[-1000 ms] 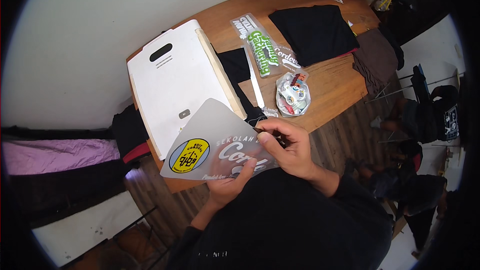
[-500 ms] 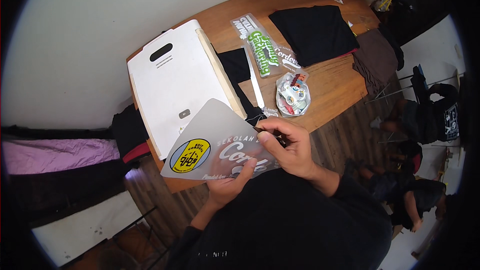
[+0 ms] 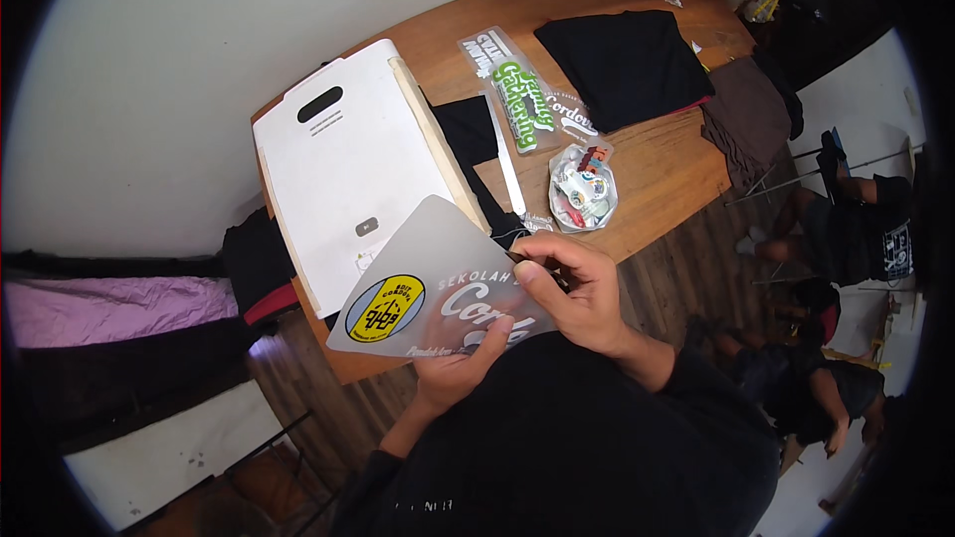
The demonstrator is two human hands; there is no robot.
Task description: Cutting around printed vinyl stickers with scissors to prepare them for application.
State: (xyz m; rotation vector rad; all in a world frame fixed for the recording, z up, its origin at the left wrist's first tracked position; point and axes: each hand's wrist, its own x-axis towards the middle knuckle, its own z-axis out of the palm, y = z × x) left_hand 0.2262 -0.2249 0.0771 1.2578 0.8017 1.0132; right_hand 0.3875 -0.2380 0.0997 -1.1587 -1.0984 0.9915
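Left hand [image 3: 460,361] pinches a frosted, printed plastic sheet [image 3: 430,273], thumb on top; right hand [image 3: 577,300] is curled tight around some small dark object [image 3: 514,258], kind unclear. Keeping it taut should help.

Translucent sheet [image 3: 428,257], white lettering [image 3: 476,306], yellow-blue emblem [image 3: 384,308], tilted; dark tool [image 3: 515,258], perhaps scissors, at edge.

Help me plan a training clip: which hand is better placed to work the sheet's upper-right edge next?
Probably the right. The right hand sits at that edge, pinching a dark object, while the left hand supports the translucent sheet, thumb on top, fingers beneath.
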